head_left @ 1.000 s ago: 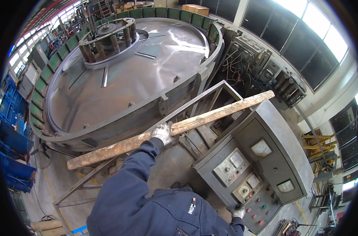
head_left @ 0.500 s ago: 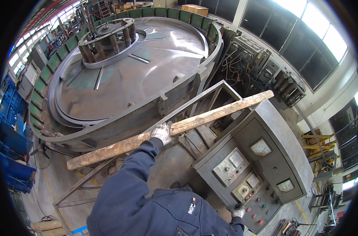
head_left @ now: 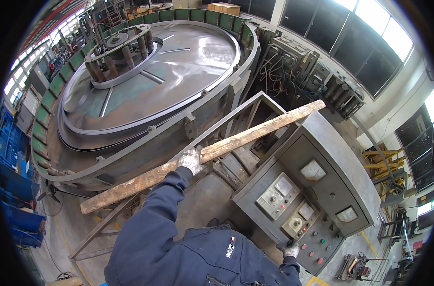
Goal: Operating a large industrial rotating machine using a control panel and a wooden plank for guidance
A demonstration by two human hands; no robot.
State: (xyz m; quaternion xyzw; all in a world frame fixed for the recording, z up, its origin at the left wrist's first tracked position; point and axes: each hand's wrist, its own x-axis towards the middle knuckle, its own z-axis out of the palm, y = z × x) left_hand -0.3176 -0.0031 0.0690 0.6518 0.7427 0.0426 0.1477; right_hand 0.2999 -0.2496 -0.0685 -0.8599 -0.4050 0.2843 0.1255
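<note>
A long, rough wooden beam (head_left: 255,134) runs slantwise in front of me, along a metal rail, its far right end at the top of the grey control console (head_left: 338,157). My left hand (head_left: 190,160), in a light work glove, is closed over the beam near its middle. My right hand (head_left: 291,249), also gloved, is at the lower left edge of the console's panel, beside the red and green buttons (head_left: 311,246). Its fingers are bent there; what they hold is too small to make out. Beyond the rail lies a large round metal plate (head_left: 178,90) with slots and a pillared hub (head_left: 117,50).
A green-lined metal wall (head_left: 45,119) rings the plate. The metal rail (head_left: 100,226) stands between me and it. Machinery with loose cables (head_left: 279,71) is under the windows. Blue panels (head_left: 19,200) stand at left, a yellow frame (head_left: 383,159) at right.
My view has shifted slightly. The round plate's slots and rim lie differently inside the ring wall, so the plate has moved. Both hands keep their places on the beam and at the console.
</note>
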